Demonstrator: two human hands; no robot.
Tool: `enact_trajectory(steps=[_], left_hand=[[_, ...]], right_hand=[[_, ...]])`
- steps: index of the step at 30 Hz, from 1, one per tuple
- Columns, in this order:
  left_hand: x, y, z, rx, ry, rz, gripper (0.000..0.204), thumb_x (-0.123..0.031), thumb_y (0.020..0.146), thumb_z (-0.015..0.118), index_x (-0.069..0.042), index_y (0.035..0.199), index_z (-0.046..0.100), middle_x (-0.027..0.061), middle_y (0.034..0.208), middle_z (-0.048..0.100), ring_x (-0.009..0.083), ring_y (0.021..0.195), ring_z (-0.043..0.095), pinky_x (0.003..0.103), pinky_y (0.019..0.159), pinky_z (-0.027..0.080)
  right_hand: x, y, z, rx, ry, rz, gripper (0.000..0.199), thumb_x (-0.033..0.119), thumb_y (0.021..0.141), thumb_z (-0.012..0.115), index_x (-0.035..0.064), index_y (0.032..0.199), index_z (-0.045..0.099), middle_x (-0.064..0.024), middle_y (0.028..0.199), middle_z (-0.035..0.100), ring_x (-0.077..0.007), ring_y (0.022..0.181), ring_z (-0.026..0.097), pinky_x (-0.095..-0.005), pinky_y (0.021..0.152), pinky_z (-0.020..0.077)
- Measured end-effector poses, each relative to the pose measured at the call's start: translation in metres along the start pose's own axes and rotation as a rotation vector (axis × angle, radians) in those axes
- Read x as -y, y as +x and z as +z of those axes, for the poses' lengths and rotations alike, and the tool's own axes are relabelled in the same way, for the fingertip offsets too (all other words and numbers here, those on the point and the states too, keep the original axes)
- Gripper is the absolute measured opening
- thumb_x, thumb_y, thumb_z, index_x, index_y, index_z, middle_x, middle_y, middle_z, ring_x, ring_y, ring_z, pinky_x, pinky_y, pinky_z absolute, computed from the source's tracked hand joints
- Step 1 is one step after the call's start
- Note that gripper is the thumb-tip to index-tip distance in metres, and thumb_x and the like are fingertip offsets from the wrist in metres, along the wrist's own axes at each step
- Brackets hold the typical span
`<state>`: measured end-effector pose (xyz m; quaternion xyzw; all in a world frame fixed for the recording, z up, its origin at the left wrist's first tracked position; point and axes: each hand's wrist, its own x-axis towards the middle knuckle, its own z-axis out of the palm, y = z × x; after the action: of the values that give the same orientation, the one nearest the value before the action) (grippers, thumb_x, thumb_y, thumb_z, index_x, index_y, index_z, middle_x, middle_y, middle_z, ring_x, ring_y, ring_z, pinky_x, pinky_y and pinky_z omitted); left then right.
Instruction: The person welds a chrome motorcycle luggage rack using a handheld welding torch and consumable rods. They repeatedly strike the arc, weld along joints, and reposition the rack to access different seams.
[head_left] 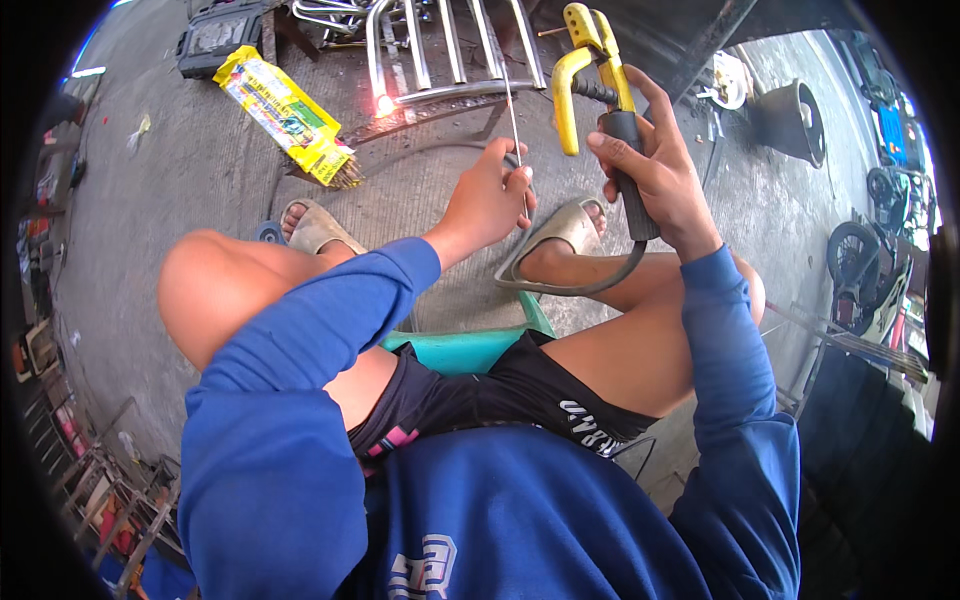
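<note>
My left hand (478, 202) pinches a thin welding rod (515, 128), which stands nearly upright and passes in front of the frame. My right hand (662, 170) is closed around the black grip of a yellow welding electrode holder (568, 92), its jaws pointing up. A short copper-coloured stub (552, 32) sticks out to the left at the jaws. Beyond both hands lies a shiny steel tube frame (460, 92) with parallel bars. Its near left corner has a bright glowing spot (384, 105). Neither hand touches the frame.
A yellow packet of welding rods (285, 115) lies open-ended on the concrete floor (130, 230). Behind it is a dark tool case (222, 38). The holder's cable (600, 285) loops by my right foot. A dark bucket (790, 122) and motorcycle (862, 265) are at right.
</note>
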<state>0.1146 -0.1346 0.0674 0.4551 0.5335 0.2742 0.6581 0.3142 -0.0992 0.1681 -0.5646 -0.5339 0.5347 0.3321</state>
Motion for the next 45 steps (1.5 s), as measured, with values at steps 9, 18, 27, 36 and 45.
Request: enact_trajectory(steps=[9, 18, 27, 36, 45], left_hand=[[0.013, 0.024, 0.017, 0.091, -0.054, -0.165, 0.042, -0.017, 0.111, 0.056, -0.006, 0.151, 0.049, 0.0111, 0.1, 0.073, 0.0209, 0.079, 0.078, 0.033, 0.072, 0.06], [0.009, 0.035, 0.026, 0.117, -0.083, -0.197, 0.044, -0.02, 0.112, 0.055, -0.006, 0.153, 0.047, 0.0126, 0.103, 0.073, 0.0233, 0.086, 0.079, 0.033, 0.076, 0.06], [0.009, 0.036, 0.034, 0.153, -0.149, -0.19, 0.043, -0.011, 0.111, 0.049, -0.001, 0.153, 0.043, 0.0158, 0.107, 0.073, 0.0265, 0.089, 0.079, 0.035, 0.079, 0.063], [0.009, 0.038, 0.039, 0.115, -0.21, -0.173, 0.041, -0.004, 0.108, 0.05, -0.002, 0.149, 0.046, 0.0156, 0.105, 0.072, 0.0282, 0.088, 0.079, 0.038, 0.078, 0.063], [0.008, 0.043, 0.045, 0.082, -0.297, -0.199, 0.033, -0.003, 0.109, 0.048, -0.006, 0.142, 0.052, 0.0135, 0.101, 0.071, 0.0273, 0.085, 0.078, 0.038, 0.074, 0.064]], right_hand=[[-0.066, -0.029, -0.006, -0.264, -0.391, -0.007, 0.068, 0.02, 0.09, 0.076, 0.0083, 0.147, 0.042, -0.0156, 0.083, 0.075, -0.0263, 0.072, 0.073, -0.0387, 0.073, 0.0562], [-0.079, -0.02, -0.008, -0.122, -0.237, -0.067, 0.059, 0.022, 0.102, 0.072, 0.0046, 0.149, 0.04, -0.0106, 0.09, 0.071, -0.0174, 0.068, 0.066, -0.0328, 0.065, 0.053], [-0.081, -0.021, -0.007, -0.198, -0.463, -0.15, 0.05, 0.024, 0.104, 0.07, 0.0043, 0.14, 0.043, -0.0159, 0.078, 0.068, -0.0358, 0.067, 0.068, -0.045, 0.065, 0.0526], [-0.083, -0.016, -0.004, -0.232, -0.505, -0.146, 0.046, 0.027, 0.103, 0.072, 0.0012, 0.13, 0.045, -0.0208, 0.081, 0.07, -0.0411, 0.072, 0.072, -0.0475, 0.065, 0.0534], [-0.092, -0.013, -0.004, -0.224, -0.519, -0.218, 0.044, 0.028, 0.103, 0.071, 0.0019, 0.129, 0.047, -0.0254, 0.084, 0.072, -0.048, 0.079, 0.073, -0.0516, 0.068, 0.0558]])
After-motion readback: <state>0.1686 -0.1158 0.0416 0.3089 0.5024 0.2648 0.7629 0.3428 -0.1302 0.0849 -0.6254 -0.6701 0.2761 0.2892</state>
